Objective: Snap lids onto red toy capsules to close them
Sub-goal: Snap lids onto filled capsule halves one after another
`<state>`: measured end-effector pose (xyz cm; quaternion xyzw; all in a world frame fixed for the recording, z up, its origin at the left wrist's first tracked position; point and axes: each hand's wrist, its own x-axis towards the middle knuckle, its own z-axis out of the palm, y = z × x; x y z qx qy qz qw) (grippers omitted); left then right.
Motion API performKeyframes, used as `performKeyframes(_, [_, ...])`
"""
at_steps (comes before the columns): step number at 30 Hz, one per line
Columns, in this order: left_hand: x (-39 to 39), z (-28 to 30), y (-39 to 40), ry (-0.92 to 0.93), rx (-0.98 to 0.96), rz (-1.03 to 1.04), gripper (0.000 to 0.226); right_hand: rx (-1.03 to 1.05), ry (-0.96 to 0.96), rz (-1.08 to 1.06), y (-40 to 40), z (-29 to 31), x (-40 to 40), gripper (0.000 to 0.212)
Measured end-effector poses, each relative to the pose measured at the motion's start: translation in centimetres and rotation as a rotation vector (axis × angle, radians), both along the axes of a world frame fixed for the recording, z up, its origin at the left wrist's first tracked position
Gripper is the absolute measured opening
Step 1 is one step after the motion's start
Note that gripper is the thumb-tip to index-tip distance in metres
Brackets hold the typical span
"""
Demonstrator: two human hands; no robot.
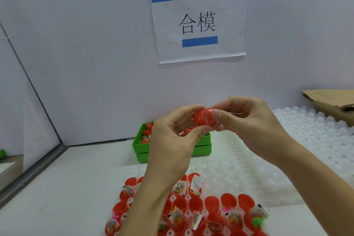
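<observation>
Both hands pinch red capsule; fingers hide most.

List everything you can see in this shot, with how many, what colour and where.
red capsule: one, red, held in the air between both hands, a seam showing at its middle
open capsule halves: many, red, in a tray at the near edge, most holding small toy packets
green bin: one, green, at the back of the table by the wall, red parts inside
white trays: count unclear, translucent white, spread over the right of the table
paper sign: one, white with black characters and two blue strips, on the wall
cardboard: one piece, brown, far right
left hand: fingers curled round the capsule's left end
right hand: fingers pinching the capsule's right end
</observation>
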<state>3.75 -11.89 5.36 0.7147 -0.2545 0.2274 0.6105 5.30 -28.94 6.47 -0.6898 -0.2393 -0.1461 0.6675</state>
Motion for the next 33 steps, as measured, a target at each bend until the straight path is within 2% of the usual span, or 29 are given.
performKeyframes(10, [0.06,0.16,0.15,-0.012,-0.076,-0.013,0.039,-0.064,-0.067,0.090,-0.51,0.60,-0.64,0.029])
performKeyframes(17, [0.21,0.02,0.14,-0.037,0.083,0.062,0.042,-0.088,-0.109,0.012,-0.16,0.45,-0.58,0.019])
performKeyframes(22, [0.49,-0.26,0.29,-0.068,0.173,0.157,0.037,-0.096,-0.104,0.018,-0.12,0.47,-0.55,0.021])
performKeyframes(26, [0.44,-0.22,0.41,-0.092,0.223,0.157,0.037,-0.112,-0.103,0.012,-0.13,0.38,-0.47,0.014])
performKeyframes(30, [-0.01,0.01,0.14,-0.056,0.178,0.063,0.046,-0.087,-0.120,-0.026,0.02,0.43,-0.59,0.015])
performKeyframes(33, [0.07,-0.01,0.00,-0.015,0.084,0.041,0.036,-0.050,-0.102,-0.023,0.11,0.40,-0.65,0.019])
